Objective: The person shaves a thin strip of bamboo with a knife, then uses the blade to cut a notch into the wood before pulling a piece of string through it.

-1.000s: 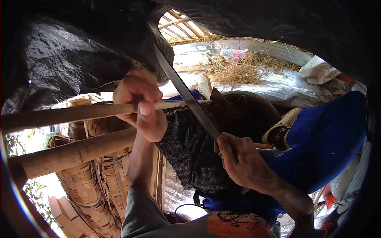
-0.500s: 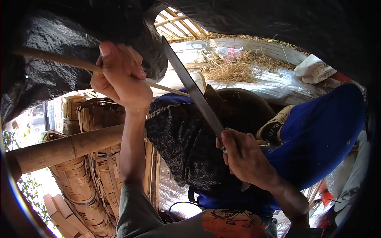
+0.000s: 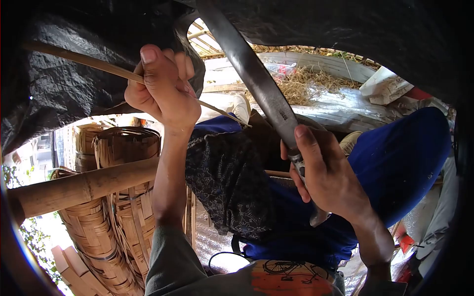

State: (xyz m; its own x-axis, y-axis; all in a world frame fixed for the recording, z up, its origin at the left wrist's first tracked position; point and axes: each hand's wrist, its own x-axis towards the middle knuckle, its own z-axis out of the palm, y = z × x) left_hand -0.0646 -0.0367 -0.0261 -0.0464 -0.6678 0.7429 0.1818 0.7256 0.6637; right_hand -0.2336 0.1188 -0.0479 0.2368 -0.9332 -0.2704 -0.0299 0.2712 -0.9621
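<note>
Black tarp (image 3: 89, 79) is covering the upper field and is the largest item. Blue trousers (image 3: 400, 163) are filling the right side, with a dark patterned cloth (image 3: 227, 182) lying over the lap at centre. Woven baskets (image 3: 106, 232) are stacking up at lower left, and a thick bamboo pole (image 3: 84, 187) is running across in front of them. A long knife (image 3: 256, 79) is slanting from the top centre down to the right hand (image 3: 328, 172), whose fingers are clamping around the handle, thumb lying along the base of the blade. The left hand (image 3: 165, 91) is rising at upper left, fingers closing tight on a thin bamboo strip (image 3: 84, 60). The strip is stretching from the far left edge, through the fist, and is ending just beside the knee. Strip and blade are standing apart, not touching. Straw (image 3: 306, 84) is lying behind the blade.
</note>
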